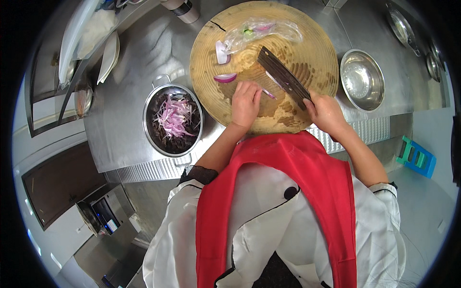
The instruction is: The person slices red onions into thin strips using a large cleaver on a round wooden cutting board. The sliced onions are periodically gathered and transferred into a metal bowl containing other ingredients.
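My right hand (326,113) grips a dark cleaver (282,77) at its near end, the blade slanting away to the left over the round wooden chopping block (205,54). Thin onion slivers lie beside the blade. Bunched fingers of my left hand (246,100) rest on the block at one end of a purple onion strip (268,93); whether they pinch it is unclear. Just beyond that hand sits a red onion wedge (225,77), and farther off another onion piece (222,53). A clear plastic bag (264,34) with onion and something green inside lies at the block's far side.
Left of the block, a steel colander (145,120) holds sliced red onion (175,117) over dark, leafy-looking food. An open steel bowl (362,81) stands to the right. A cup-like container (183,10) is at the back of the steel counter (122,126).
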